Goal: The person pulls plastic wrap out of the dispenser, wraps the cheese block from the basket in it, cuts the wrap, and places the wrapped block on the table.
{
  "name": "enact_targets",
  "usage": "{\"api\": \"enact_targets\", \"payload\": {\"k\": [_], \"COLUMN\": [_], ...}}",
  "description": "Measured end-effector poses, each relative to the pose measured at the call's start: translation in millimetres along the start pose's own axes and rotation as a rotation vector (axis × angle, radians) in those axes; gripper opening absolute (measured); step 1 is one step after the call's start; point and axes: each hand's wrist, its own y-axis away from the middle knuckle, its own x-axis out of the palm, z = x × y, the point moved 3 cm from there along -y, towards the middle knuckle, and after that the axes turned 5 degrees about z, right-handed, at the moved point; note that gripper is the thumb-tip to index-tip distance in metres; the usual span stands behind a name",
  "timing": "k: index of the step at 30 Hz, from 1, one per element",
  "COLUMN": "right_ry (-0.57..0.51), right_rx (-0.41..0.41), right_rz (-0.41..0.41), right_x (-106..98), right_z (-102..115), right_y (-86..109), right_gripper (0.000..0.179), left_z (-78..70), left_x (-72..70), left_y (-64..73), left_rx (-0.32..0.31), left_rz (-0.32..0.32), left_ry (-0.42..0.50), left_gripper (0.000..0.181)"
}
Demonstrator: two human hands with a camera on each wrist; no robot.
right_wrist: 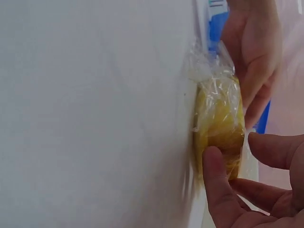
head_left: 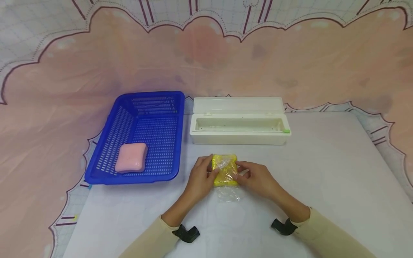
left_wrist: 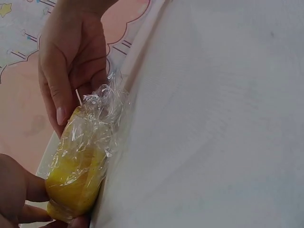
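A yellow soap bar (head_left: pixel 224 170) lies over the white table with clear cling film (head_left: pixel 228 194) around it. The film's loose end spreads toward the near side. My left hand (head_left: pixel 200 179) holds the bar by its left edge, thumb on the top face and index finger at the far corner. At the right edge my right hand (head_left: pixel 258 179) grips it, with the thumb (right_wrist: pixel 214 164) on the wrapped surface. In the left wrist view the bar (left_wrist: pixel 76 178) sits between both hands, its film crumpled and shiny at one end.
A blue plastic basket (head_left: pixel 179 143) stands at the left with a pink soap bar (head_left: pixel 131 157) inside. Behind the hands is a long white box (head_left: pixel 238 139), its lid raised and a green tab (head_left: pixel 286 131) at its right end. Patterned cloth (head_left: pixel 206 64) hangs behind.
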Motion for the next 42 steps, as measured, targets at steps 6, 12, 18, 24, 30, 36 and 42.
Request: {"api": "enact_targets", "payload": {"k": [6,12,18,24,30,36,42], "right_ry": [-0.060,-0.438,-0.595,-0.481,0.108,0.423,0.257], "right_rx": [0.038,0.207,0.220,0.036,-0.350,-0.529,-0.442], "right_rz": [0.033,0.147,0.092,0.026,-0.039,-0.168,-0.104], "right_x": [4.2,16.0,25.6,21.6,20.2,16.0,10.0], "right_z": [-1.5,-4.2,0.9,6.1,20.3,28.2,29.0], "right_y": [8.8,23.2,31.2,34.3,30.8,16.8,-3.9], "right_gripper": [0.060,0.078,0.085,0.066,0.045,0.010,0.008], "left_z": [3.4,0.2,-5.2,-12.0,-20.9,-23.6,-19.6], "left_x": [-3.0,-1.6,4.0,-1.3,-2.3,-8.4,-12.0], "left_y": [7.6,31.7,41.8,49.6,47.4,33.1,13.4], "left_rx": [-0.074,-0.242,-0.318,-0.192,0.072,0.181,0.135], "left_rz": [0.024,0.119,0.146,0.135,0.115,0.050,0.058], "left_ry": [0.021,0.186,0.439,0.349,0.060,-0.069,-0.112], "left_gripper": [0.057,0.057,0.059,0.050,0.042,0.006,0.005]}}
